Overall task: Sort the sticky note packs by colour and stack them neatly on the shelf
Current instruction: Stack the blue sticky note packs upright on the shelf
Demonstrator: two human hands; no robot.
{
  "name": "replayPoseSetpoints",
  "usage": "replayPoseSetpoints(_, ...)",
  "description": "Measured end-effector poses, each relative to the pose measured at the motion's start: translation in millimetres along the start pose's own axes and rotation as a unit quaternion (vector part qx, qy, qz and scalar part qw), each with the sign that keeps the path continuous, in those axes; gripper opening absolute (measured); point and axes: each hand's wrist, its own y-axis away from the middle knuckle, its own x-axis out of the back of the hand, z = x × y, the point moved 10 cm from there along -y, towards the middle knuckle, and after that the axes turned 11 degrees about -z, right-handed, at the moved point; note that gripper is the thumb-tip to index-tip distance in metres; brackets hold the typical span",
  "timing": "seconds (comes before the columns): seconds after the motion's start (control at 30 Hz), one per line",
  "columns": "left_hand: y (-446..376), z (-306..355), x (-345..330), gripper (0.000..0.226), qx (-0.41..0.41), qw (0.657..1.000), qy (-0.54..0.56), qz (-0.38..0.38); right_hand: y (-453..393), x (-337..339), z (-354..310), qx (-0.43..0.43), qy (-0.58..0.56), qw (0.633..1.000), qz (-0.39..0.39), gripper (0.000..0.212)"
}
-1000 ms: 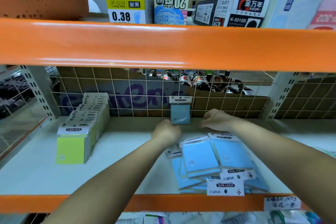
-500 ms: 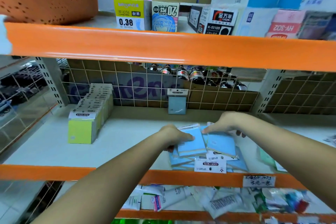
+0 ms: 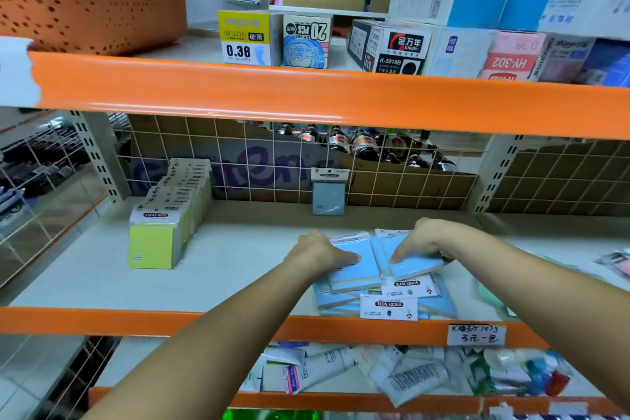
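Fingers (image 3: pixel 344 257) of both hands around blue sticky note packs (image 3: pixel 354 274) on shelf (image 3: pixel 238 269).

Pink packs (image 3: pixel 618 264) cut off at right edge, blurred; lower-shelf tubes (image 3: pixel 402 375) blurred.

Loose blue sticky note packs (image 3: pixel 354 274) heaped at shelf (image 3: pixel 221 269) front

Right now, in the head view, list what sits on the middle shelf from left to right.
Row of upright yellow-green sticky note packs → left hand on a flat blue pack → lone upright blue sticky note pack at the back grid → right hand on another flat blue pack.
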Motion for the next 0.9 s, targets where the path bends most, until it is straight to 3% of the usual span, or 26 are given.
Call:
replayPoseSetpoints(0.13,-8,-2,-2,0.086,-0.002,1.000,0.014,-0.011,-4,19,3,0.005,-0.095,0.995,0.027,0.008)
replayPoseSetpoints(0.27,-12,8,6,0.091,-0.012,1.000,-0.024,0.014,4,55,-9,0.052,-0.143,0.981,0.120,0.004)
replayPoseSetpoints(0.37,-16,25,11,0.082,-0.071,0.997,0.035,0.011,7,70,-28,0.127,-0.175,0.963,0.162,0.021)
replayPoseSetpoints(0.47,-22,40,13,0.063,-0.142,0.976,0.164,-0.016,6,65,-54,0.223,-0.244,0.935,0.128,0.022)
replayPoseSetpoints(0.53,-27,45,17,0.041,-0.153,0.961,0.229,-0.025,3,55,-71,0.257,-0.291,0.917,0.096,0.017)
replayPoseSetpoints(0.63,-44,40,22,0.032,-0.127,0.947,0.292,-0.028,-25,40,-87,0.259,-0.350,0.896,0.093,0.019)
replayPoseSetpoints(0.73,-55,30,29,0.028,-0.104,0.954,0.282,-0.017,-48,27,-103,0.219,-0.256,0.931,0.139,0.032)
replayPoseSetpoints(0.9,-75,20,28,0.023,-0.081,0.968,0.237,-0.023,-87,8,-124,0.178,-0.190,0.961,0.090,0.077)
